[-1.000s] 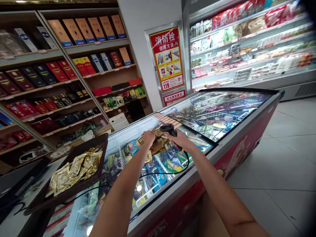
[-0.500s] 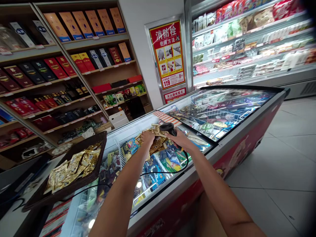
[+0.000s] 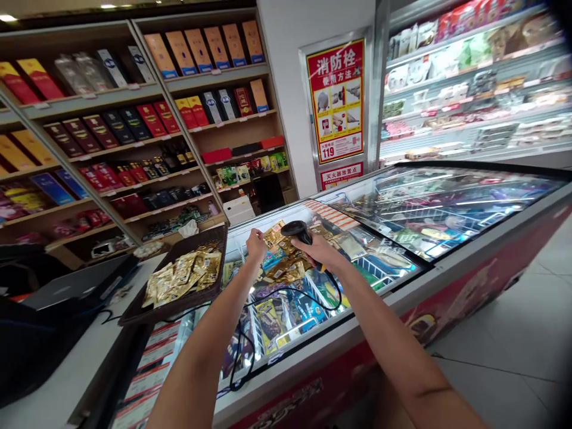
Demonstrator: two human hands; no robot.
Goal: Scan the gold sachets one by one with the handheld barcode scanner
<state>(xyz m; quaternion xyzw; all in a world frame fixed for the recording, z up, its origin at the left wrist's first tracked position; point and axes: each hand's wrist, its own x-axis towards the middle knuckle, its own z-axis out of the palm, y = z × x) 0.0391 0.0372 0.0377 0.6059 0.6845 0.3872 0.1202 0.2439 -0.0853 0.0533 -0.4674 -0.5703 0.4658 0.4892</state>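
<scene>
In my right hand (image 3: 322, 250) is a black handheld barcode scanner (image 3: 295, 228), its cable looping down over the freezer glass. My left hand (image 3: 256, 244) is closed, its fingers pinching the edge of a gold foil packet (image 3: 274, 233) just left of the scanner head. Below both hands, more gold packets (image 3: 290, 268) lie in a loose pile on the freezer's glass top. To the left, a dark brown woven basket (image 3: 134, 313) holds several gold packets (image 3: 187, 271).
The chest freezer (image 3: 344, 322) stretches away to the right, with coloured ice-cream packs under its glass. A counter with a laptop (image 3: 80, 280) is at the left. Shelves of boxed bottles (image 3: 120, 125), a red fire-hydrant sign (image 3: 337, 101) and a refrigerated display (image 3: 473, 89) stand behind.
My view has swung left, so the basket and shelves sit further right. My left hand has lifted off the pile and moved away from the scanner, with a packet at its fingers.
</scene>
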